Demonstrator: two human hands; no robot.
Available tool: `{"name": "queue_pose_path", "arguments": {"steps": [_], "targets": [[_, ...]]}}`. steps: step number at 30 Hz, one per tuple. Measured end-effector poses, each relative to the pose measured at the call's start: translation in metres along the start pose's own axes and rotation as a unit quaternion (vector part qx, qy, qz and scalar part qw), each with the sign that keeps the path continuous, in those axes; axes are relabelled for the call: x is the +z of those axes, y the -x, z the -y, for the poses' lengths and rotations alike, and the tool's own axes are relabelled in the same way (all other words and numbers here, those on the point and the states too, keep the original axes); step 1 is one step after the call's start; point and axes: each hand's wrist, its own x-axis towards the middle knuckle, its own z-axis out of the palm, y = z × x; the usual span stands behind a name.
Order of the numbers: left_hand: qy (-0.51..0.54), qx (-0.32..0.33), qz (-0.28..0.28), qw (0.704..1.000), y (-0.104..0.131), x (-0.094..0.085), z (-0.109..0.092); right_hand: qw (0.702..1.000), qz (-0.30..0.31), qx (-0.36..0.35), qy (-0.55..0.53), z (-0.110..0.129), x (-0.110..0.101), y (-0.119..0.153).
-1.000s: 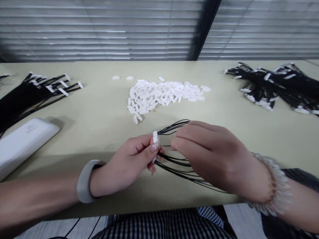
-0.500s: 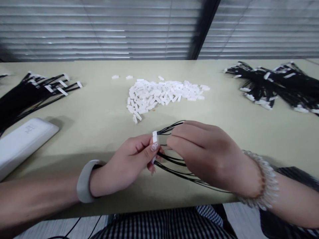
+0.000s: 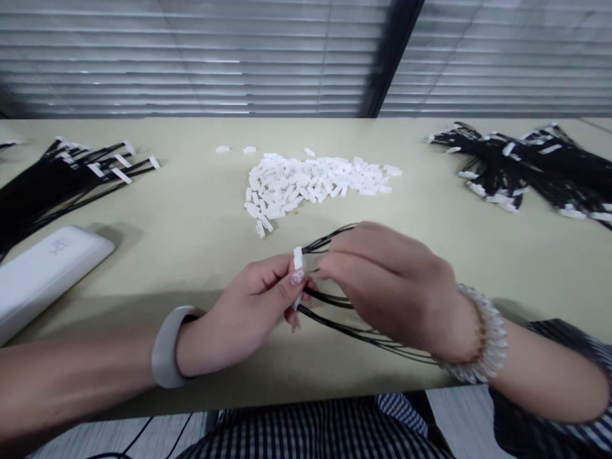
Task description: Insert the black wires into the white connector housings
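A white connector housing is pinched upright between the thumb and fingers of my left hand. Several black wires run out of its right side and pass under and behind my right hand. That hand is closed, its thumb and fingertips pressed together just right of the housing. A thin wire end pokes out from the fingertips toward the housing; whether it touches is too blurred to tell. In front of both hands lies a heap of loose white connector housings.
Bundled black wires with white connectors lie at the left, and more wire bundles at the back right. A white oblong device sits at the left. Blinds rise behind the table's far edge.
My right hand has shifted slightly up and left, and its wrist has turned. The short wire between its fingertips and the housing shows less length now. My left hand keeps its hold.
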Motion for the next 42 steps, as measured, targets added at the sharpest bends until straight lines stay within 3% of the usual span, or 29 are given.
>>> {"name": "queue_pose_path", "arguments": {"steps": [3, 5, 8, 11, 16, 22, 28, 32, 37, 42], "targets": [[0.039, -0.017, -0.097, 0.994, -0.001, 0.001, 0.005, 0.997, -0.038, 0.046, 0.040, -0.005, -0.020, -0.002], [0.043, -0.021, -0.133, 0.990, -0.001, 0.001, 0.007, 0.995, 0.047, 0.084, 0.000, -0.008, -0.028, -0.001], [0.006, -0.014, -0.145, 0.989, 0.000, 0.001, 0.008, 0.964, 0.226, 0.122, -0.065, -0.011, -0.022, 0.002], [-0.038, -0.005, -0.148, 0.988, 0.002, 0.001, 0.008, 0.944, 0.290, 0.129, -0.086, -0.011, -0.006, 0.002], [-0.088, 0.009, -0.146, 0.985, 0.003, 0.001, 0.006, 0.941, 0.279, 0.139, -0.131, -0.012, 0.003, 0.000], [-0.096, 0.012, -0.161, 0.982, 0.001, 0.002, 0.006, 0.947, 0.270, 0.167, -0.048, -0.008, -0.001, 0.002], [-0.058, 0.015, -0.173, 0.983, 0.000, 0.001, 0.010, 0.973, 0.211, 0.088, 0.014, -0.002, -0.002, 0.003], [-0.056, 0.013, -0.163, 0.985, 0.000, 0.001, 0.010, 0.968, 0.241, 0.050, 0.035, -0.003, 0.001, 0.002], [-0.106, 0.016, -0.150, 0.983, 0.000, 0.000, 0.007, 0.957, 0.269, 0.083, 0.074, 0.000, 0.004, 0.002], [-0.067, 0.004, -0.154, 0.986, -0.002, 0.000, 0.010, 0.955, 0.244, 0.010, 0.170, 0.004, -0.002, 0.004]]}}
